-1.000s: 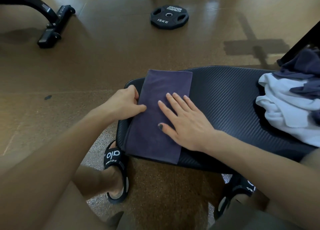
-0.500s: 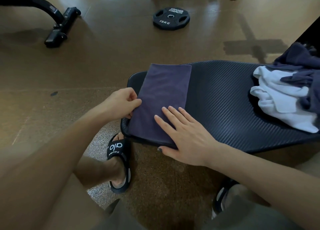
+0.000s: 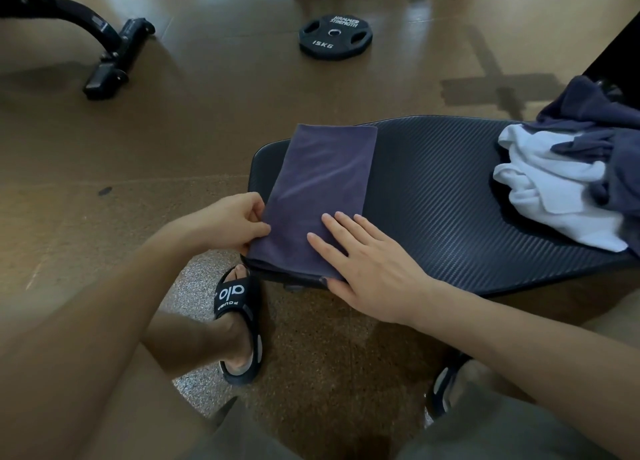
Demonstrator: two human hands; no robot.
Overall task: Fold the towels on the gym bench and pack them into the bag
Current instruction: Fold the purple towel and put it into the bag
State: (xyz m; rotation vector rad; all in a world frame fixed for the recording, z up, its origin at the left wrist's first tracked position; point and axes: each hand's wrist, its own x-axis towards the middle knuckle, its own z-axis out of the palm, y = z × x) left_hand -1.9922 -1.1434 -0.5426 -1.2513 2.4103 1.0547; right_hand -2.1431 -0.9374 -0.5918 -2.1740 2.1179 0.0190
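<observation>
The gym bench (image 3: pixel 450 196) ran from the near left edge of the view away to the right, its ribbed black pad carrying all the cloth in view. At its far right end lay an unfolded heap of towels (image 3: pixel 568 189), white cloth under dark blue, well apart from both hands. No bag was visible. At the bench's left end lay the purple towel (image 3: pixel 325 186), already folded into a long strip. Its long axis ran across the pad, from the near edge by the person to the far edge, and its near end hung slightly over the pad's rim.

The right hand (image 3: pixel 374 269) lay flat on the strip's near right part, fingers straight and slightly spread, pointing up and left along the cloth. The left hand (image 3: pixel 232 224) was at the strip's near left edge, its fingers curled and thumb pinching that edge. Both hands were thus at the near end, with the free length of the strip extending away from the fingertips; the next fold probably called for carrying the near end away toward the far one, the left hand being the one already gripping.

The weight plate (image 3: pixel 335 37) on the floor beyond read "HAMMER STRENGTH" and "15KG". The slide sandal (image 3: pixel 237 316) on the left foot read "alo"; smaller lettering beneath was not legible.
</observation>
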